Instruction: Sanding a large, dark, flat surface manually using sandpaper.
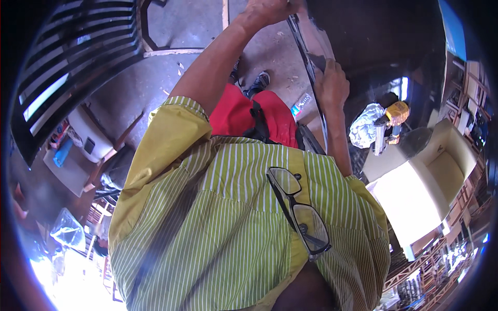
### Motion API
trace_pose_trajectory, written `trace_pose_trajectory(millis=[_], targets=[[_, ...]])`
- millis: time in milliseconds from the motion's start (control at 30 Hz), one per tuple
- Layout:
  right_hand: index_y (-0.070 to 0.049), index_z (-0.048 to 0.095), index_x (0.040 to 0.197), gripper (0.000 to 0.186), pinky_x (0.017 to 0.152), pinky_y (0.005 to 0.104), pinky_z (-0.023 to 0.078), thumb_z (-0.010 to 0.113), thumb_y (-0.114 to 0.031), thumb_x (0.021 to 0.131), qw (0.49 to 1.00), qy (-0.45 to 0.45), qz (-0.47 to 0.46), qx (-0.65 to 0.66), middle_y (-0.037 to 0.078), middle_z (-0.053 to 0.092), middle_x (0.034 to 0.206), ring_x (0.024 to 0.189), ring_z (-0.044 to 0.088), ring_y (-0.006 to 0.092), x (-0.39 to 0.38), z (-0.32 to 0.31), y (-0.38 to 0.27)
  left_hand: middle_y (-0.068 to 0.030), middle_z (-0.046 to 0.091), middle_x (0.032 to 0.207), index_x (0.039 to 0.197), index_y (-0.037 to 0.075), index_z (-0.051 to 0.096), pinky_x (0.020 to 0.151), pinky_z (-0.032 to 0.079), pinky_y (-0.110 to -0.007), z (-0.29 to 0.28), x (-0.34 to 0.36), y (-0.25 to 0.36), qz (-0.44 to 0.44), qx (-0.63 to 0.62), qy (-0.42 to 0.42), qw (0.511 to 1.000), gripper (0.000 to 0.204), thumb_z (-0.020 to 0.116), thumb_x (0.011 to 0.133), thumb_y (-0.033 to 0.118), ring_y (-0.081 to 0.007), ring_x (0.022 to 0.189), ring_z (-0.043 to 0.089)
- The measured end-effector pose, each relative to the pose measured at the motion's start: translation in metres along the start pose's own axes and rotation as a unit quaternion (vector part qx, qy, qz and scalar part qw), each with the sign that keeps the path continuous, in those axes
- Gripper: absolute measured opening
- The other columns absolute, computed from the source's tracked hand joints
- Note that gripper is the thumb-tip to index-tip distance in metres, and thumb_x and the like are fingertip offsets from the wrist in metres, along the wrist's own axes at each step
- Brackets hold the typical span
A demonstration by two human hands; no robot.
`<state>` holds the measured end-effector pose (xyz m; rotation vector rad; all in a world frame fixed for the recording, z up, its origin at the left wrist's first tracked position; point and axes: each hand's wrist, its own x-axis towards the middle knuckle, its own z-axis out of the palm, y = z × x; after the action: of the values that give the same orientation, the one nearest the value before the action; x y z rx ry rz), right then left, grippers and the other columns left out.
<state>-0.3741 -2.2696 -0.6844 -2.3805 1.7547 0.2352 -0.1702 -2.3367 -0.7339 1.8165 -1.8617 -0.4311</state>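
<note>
1. Spanning one long side of the dark bench [373, 46], the two hands are set well apart, an arrangement that probably keeps the pinkish-brown strip [317, 41] lined up with that edge.
2. The strip lies along the bench's left edge, between the hands, roughly following its line.
3. The left hand [271, 10] reaches to the far part of that edge; the upper border cuts it off, so I cannot tell whether its fingers pinch or merely rest.
4. The right hand [332, 85] is nearer the body, at the strip's closer end, its fingers bent and bunched together; whether they clamp the strip or press it down, I cannot tell.
5. Toward the bench's near end, a crumpled plastic bag [365, 124] sits just beside a yellow power tool [398, 111], seemingly parked within reach and off the working edge.
6. The bench top is dark and glossy, catching window light; a cream padded piece [451, 166] stands by its near right corner, though its support is unclear.
7. Around it is a cluttered workshop: grey floor [116, 83] with scattered scraps, a bottle [301, 106] near the bench's left edge, a black slatted frame [26, 129] at far left, and eyeglasses [311, 228] hooked on the striped shirt [233, 223].
</note>
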Motion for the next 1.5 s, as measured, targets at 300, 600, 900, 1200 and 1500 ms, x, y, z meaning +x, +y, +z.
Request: trace_pose_trajectory(millis=[300, 600, 900, 1200, 1500], targets=[[-0.002, 0.055, 0.086, 0.022, 0.063, 0.0386, 0.045, 0.058, -0.020, 0.076, 0.988, 0.127, -0.062, 0.067, 0.014, 0.057, 0.083, 0.075, 0.057, 0.0306, 0.008, 0.022, -0.015, -0.0176, 0.023, 0.132, 0.121, 0.013, 0.040, 0.096, 0.029, -0.044, 0.006, 0.000, -0.002, 0.016, -0.061, 0.014, 0.998, 0.057, 0.062, 0.069, 0.024, -0.0363, 0.124, 0.018], [-0.004, 0.055, 0.085, 0.022, 0.060, 0.0378, 0.046, 0.056, -0.024, 0.077, 0.980, 0.161, -0.072, 0.088, 0.013, 0.057, 0.083, 0.074, 0.058, 0.0305, 0.024, 0.034, -0.021, -0.0162, 0.025, 0.131, 0.121, 0.015, 0.040, 0.096, 0.030, -0.043, 0.007, 0.000, 0.000, -0.005, 0.019, 0.007, 1.000, 0.055, 0.059, 0.071, 0.025, -0.0343, 0.124, 0.019], [-0.003, 0.055, 0.092, 0.029, 0.066, 0.0324, 0.047, 0.056, -0.027, 0.076, 0.956, 0.126, 0.006, 0.264, 0.014, 0.057, 0.088, 0.077, 0.058, 0.0251, 0.057, 0.016, -0.035, -0.0189, 0.024, 0.131, 0.121, 0.011, 0.041, 0.095, 0.028, -0.048, 0.003, -0.005, 0.001, -0.001, -0.038, -0.004, 0.999, 0.054, 0.060, 0.074, 0.031, -0.0374, 0.122, 0.020], [-0.003, 0.051, 0.105, 0.035, 0.072, 0.0281, 0.044, 0.053, -0.028, 0.081, 0.729, 0.080, 0.165, 0.660, 0.009, 0.057, 0.092, 0.082, 0.054, 0.0154, 0.025, 0.017, -0.065, -0.0092, 0.058, 0.085, 0.100, 0.000, 0.053, 0.072, 0.043, -0.027, -0.027, -0.066, -0.001, -0.117, -0.411, -0.130, 0.895, 0.029, 0.056, 0.081, 0.023, -0.0141, 0.080, 0.054], [-0.003, 0.039, 0.121, 0.045, 0.071, 0.0341, 0.044, 0.049, -0.027, 0.085, 0.841, 0.166, 0.132, 0.499, 0.021, 0.050, 0.099, 0.084, 0.054, 0.0287, -0.006, 0.023, -0.095, -0.0110, 0.059, 0.079, 0.101, -0.002, 0.053, 0.067, 0.044, -0.026, -0.028, -0.092, 0.006, -0.188, -0.468, -0.141, 0.852, 0.024, 0.054, 0.079, 0.009, -0.0136, 0.072, 0.055]])
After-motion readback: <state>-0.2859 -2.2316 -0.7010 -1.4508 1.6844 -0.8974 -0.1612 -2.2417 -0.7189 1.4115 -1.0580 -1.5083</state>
